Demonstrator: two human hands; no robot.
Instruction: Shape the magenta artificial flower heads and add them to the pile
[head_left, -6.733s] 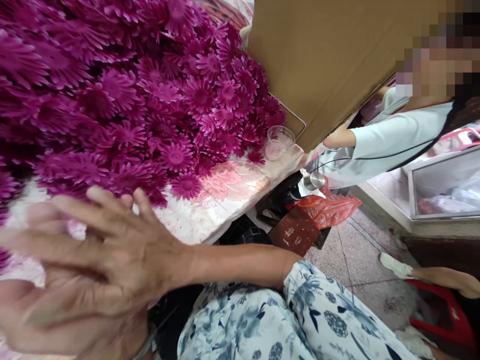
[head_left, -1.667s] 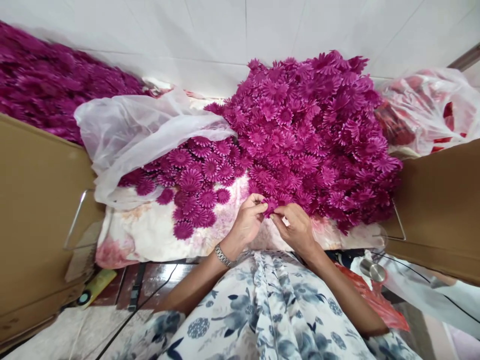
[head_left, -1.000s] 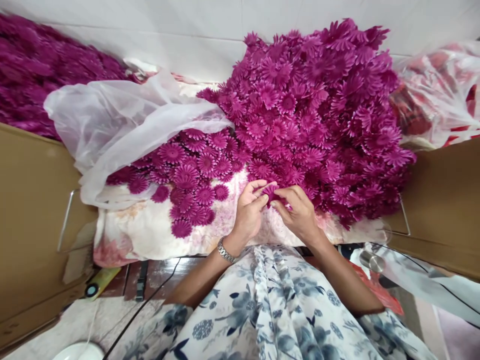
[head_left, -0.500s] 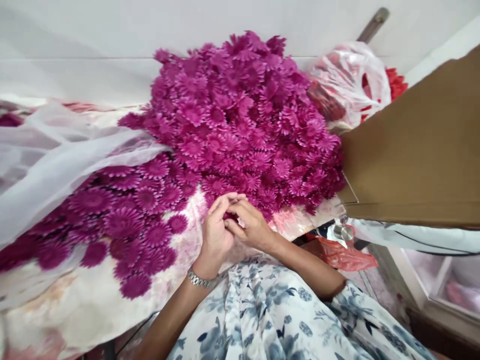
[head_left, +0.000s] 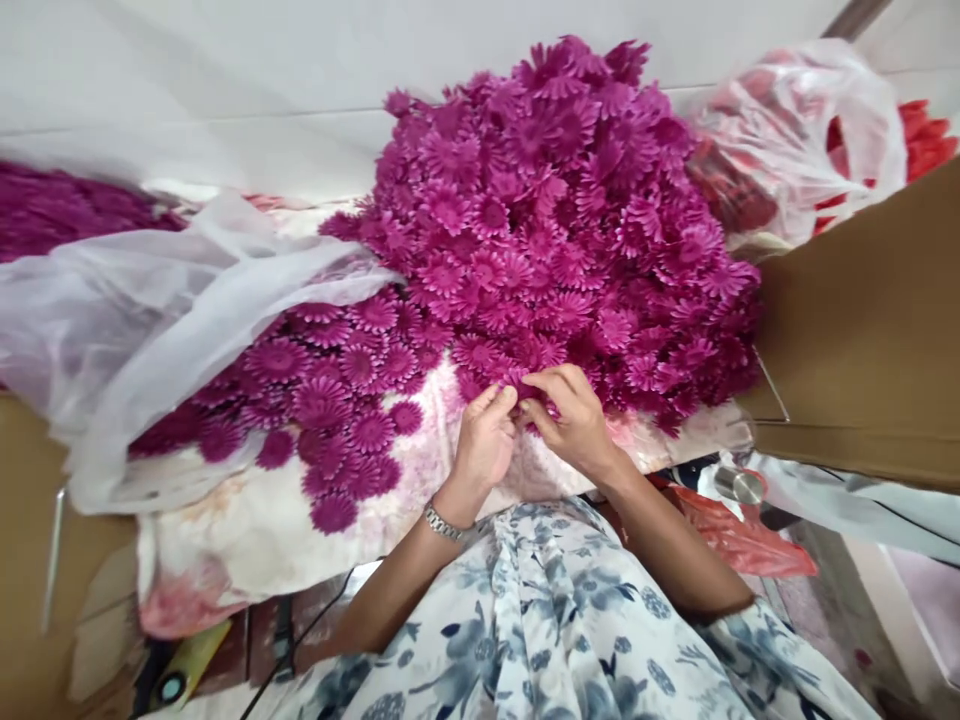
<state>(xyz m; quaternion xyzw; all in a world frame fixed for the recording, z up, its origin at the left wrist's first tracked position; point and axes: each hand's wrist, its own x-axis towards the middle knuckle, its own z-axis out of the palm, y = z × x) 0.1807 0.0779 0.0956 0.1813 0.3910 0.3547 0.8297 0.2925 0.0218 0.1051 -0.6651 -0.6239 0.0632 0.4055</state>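
In the middle of the view my left hand (head_left: 486,435), with a watch on its wrist, pinches thumb against fingers. My right hand (head_left: 574,415) is close beside it, fingers bent and fingertips almost meeting the left ones. A bit of magenta artificial flower (head_left: 520,384) shows between the fingertips; most of it is hidden. Just beyond the hands rises a big heap of magenta artificial flowers (head_left: 547,230). To the left, flatter flower heads (head_left: 322,400) lie spread over a stained pale cloth (head_left: 247,545).
A translucent white plastic sheet (head_left: 187,290) partly covers the left flowers. Cardboard (head_left: 862,340) borders the heap on the right, and more cardboard (head_left: 26,500) stands at left. Behind on the right sits a plastic bag (head_left: 810,130) with red pieces. A red bag (head_left: 742,530) lies lower right.
The view has swung left, so the scene sits farther right. My hands have opened up from their cupped clasp, bringing the fingertips together in a pinch.
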